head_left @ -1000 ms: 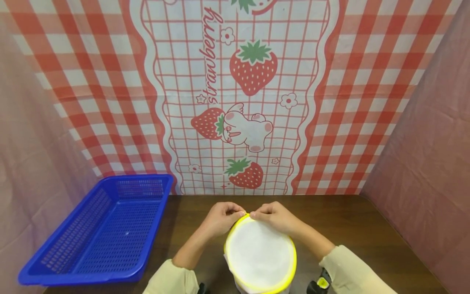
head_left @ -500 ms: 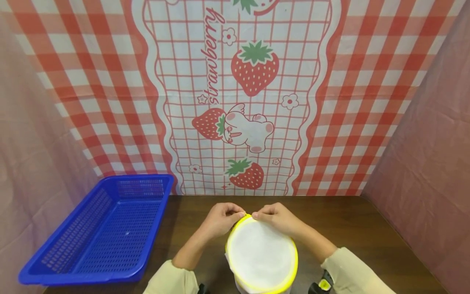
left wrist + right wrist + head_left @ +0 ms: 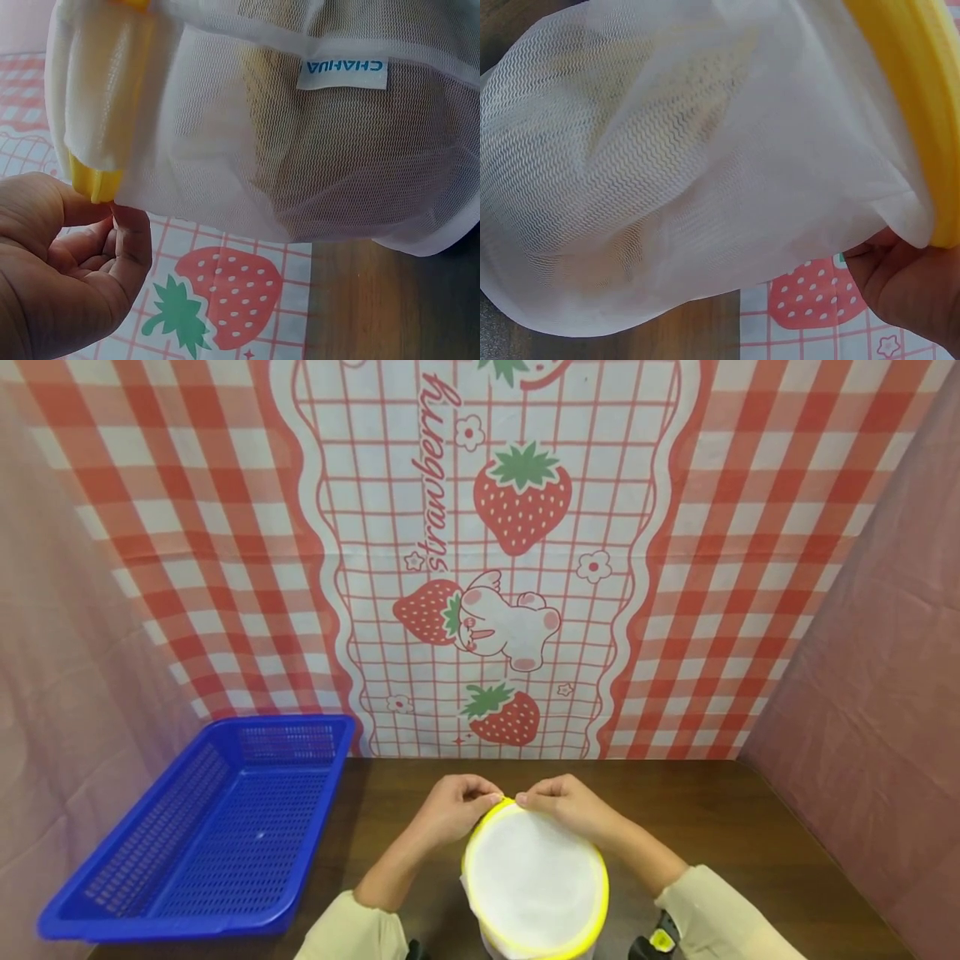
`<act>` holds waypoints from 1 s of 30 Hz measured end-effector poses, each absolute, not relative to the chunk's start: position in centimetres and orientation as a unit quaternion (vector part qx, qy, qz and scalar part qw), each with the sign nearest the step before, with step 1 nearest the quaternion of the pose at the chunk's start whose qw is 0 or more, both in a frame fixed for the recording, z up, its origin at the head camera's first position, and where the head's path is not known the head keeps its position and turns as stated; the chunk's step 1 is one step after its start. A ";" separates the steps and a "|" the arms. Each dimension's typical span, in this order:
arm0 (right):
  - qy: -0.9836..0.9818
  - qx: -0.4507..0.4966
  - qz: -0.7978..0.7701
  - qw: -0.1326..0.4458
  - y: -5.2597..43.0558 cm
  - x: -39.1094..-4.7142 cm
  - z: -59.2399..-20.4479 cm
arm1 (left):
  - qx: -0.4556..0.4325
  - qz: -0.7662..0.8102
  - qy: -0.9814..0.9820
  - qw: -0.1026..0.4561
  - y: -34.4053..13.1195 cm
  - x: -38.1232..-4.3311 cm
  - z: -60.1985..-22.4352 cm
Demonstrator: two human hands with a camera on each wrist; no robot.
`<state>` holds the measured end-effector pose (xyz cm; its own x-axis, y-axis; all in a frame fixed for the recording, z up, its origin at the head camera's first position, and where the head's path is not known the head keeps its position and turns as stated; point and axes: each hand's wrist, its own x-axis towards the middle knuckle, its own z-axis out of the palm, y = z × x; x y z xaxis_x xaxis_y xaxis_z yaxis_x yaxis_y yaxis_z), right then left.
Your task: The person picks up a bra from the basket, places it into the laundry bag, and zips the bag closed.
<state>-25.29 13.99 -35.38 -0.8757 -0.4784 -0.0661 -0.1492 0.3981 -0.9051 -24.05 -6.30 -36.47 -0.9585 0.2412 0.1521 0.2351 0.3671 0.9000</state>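
A round white mesh laundry bag (image 3: 536, 885) with a yellow rim (image 3: 602, 893) stands upright at the table's near side. My left hand (image 3: 450, 807) pinches the rim at its far edge between thumb and index finger. Just beside it, my right hand (image 3: 568, 807) grips the same rim, thumb on top. In the left wrist view a small CHAHUA label (image 3: 343, 73) is sewn on the bag's side. Something brownish and yellowish shows through the mesh, but its kind cannot be told. The right wrist view shows the right fingers (image 3: 881, 262) partly behind the bag's edge.
To the left on the dark wooden table (image 3: 712, 835) sits a blue perforated plastic basket (image 3: 225, 843) with nothing in it. A red-and-white checked strawberry cloth (image 3: 517, 568) hangs at the back. Pinkish drapes (image 3: 847, 643) close off both sides.
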 end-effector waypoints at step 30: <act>0.819 -0.199 -0.520 0.139 14.4 -25.0 -35.5 | 0.137 0.525 0.840 -0.002 -6.3 -23.8 -36.5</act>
<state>-25.02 14.41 -35.51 -0.8820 -0.4707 -0.0208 -0.1817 0.3805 -0.9067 -23.77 -6.25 -36.46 -0.9624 0.2275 0.1482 0.2328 0.4103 0.8817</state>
